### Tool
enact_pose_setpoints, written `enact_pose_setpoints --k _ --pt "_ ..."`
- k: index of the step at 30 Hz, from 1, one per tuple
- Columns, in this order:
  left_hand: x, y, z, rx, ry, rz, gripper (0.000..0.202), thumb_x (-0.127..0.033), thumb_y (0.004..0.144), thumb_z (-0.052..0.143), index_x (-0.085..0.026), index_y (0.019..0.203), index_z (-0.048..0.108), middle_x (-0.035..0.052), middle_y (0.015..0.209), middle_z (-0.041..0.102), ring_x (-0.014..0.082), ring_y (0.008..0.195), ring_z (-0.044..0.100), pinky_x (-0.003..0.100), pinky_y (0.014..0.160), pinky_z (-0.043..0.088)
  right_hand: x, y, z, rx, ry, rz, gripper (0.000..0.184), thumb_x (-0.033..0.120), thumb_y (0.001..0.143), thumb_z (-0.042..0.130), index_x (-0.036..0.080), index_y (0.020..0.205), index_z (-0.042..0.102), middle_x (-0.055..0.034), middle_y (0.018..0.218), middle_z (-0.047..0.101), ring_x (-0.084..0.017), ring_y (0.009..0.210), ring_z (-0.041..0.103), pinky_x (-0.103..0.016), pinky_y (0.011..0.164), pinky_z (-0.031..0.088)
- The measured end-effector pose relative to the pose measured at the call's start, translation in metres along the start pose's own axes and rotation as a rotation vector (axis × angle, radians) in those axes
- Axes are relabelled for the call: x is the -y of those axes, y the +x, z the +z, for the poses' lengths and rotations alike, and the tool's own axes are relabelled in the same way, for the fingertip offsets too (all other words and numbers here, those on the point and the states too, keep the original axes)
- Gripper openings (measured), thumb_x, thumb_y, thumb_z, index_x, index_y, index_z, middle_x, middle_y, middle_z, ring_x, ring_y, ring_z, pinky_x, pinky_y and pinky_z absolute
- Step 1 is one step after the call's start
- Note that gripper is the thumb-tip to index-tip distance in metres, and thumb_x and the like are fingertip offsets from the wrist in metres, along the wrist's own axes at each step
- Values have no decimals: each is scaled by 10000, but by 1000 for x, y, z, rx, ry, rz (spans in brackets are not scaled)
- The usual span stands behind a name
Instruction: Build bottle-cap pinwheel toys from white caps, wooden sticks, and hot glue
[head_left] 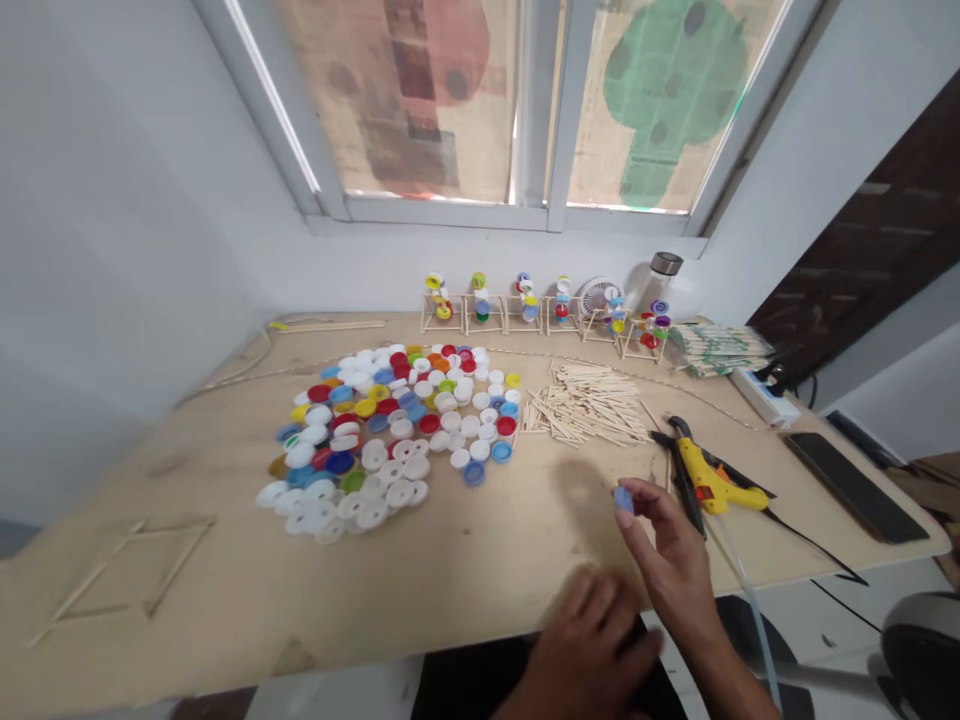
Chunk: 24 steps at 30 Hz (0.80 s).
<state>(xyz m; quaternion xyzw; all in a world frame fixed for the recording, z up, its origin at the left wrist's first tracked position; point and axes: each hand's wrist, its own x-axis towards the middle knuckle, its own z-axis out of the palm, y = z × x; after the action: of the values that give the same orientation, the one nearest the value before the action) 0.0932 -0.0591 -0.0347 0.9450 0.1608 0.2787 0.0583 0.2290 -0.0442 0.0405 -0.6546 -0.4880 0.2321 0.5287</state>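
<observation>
Between thumb and fingertips, my right hand (669, 555) pinches a small blue bottle cap (623, 501) above the wooden table. My left hand (589, 635) is at the table's front edge, smeared by motion, so its grip cannot be made out. A yellow glue gun (716, 485) lies just right of my right hand, beside black-handled pliers (684, 478). Beyond the hands is a heap of short wooden sticks (589, 403). To the left spreads a pile of bottle caps (401, 425) in white, red, blue, yellow and green.
Several small stick frames with cap wheels (480, 305) line the wall, near a bottle (664, 280) and a small fan (600, 297). Bagged sticks (720, 348), a power strip (765, 397) and a phone (855, 487) are on the right. A stick frame (124, 580) lies front left.
</observation>
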Motion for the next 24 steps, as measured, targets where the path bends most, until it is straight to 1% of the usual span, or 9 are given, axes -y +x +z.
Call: enact_pose_setpoints --k 2,4,6,8,11,13,18,20,24 --pt "-12 9 9 -29 -207 107 267 -321 913 479 -382 1163 549 -49 1123 676 171 1116 574 357 983 411 2 -2 -3 29 8 18 317 383 824 609 204 1085 594 -69 1008 656 -205 921 591 -332 830 473" --pt "-16 12 1 21 -441 61 242 -267 947 404 -315 1090 593 -22 1056 695 104 1017 617 198 869 455 4 -3 -3 64 -13 24 309 387 827 601 207 1079 597 -54 972 660 -195 891 594 -317 813 477" --pt "-10 10 -22 -59 -559 -103 243 -307 943 393 -254 1018 618 31 1010 701 139 951 641 236 840 485 5 -4 1 95 -47 8 301 387 830 587 205 1070 601 -39 917 665 -184 842 598 -299 779 486" --pt "1 3 -50 -152 -623 -241 243 -273 930 389 -212 954 623 56 915 706 156 869 652 266 802 504 3 -4 9 134 -88 -25 295 383 834 573 202 1064 605 -32 892 671 -179 805 606 -287 747 497" --pt "20 -14 -83 -212 -532 -469 200 -205 899 421 -204 896 621 48 794 686 163 763 641 279 704 517 -4 -4 25 219 -169 -108 280 353 849 551 209 1083 604 -42 962 680 -189 844 625 -297 759 507" --pt "31 -28 -91 -269 -425 -592 176 -182 883 457 -213 927 625 43 819 691 164 773 650 279 700 523 -10 -3 38 258 -240 -190 278 325 856 544 212 1104 597 -57 1040 672 -208 925 624 -322 807 504" --pt "56 -68 -92 -483 -138 -736 159 -234 878 500 -230 965 632 40 856 696 173 794 659 284 706 536 -16 3 64 310 -438 -442 245 255 879 514 215 1105 599 -77 1046 672 -238 968 613 -386 836 491" --pt "67 -80 -95 -506 -16 -797 173 -243 883 490 -228 989 626 55 892 690 197 840 650 327 742 532 -17 5 72 331 -491 -526 233 228 884 505 215 1096 601 -75 1015 675 -234 943 616 -387 821 490" --pt "93 -87 -113 -503 245 -763 196 -191 878 475 -229 1018 607 60 938 679 228 950 618 408 856 488 -21 5 79 356 -545 -610 301 173 873 495 201 1164 568 -87 1067 657 -233 983 600 -381 819 485"
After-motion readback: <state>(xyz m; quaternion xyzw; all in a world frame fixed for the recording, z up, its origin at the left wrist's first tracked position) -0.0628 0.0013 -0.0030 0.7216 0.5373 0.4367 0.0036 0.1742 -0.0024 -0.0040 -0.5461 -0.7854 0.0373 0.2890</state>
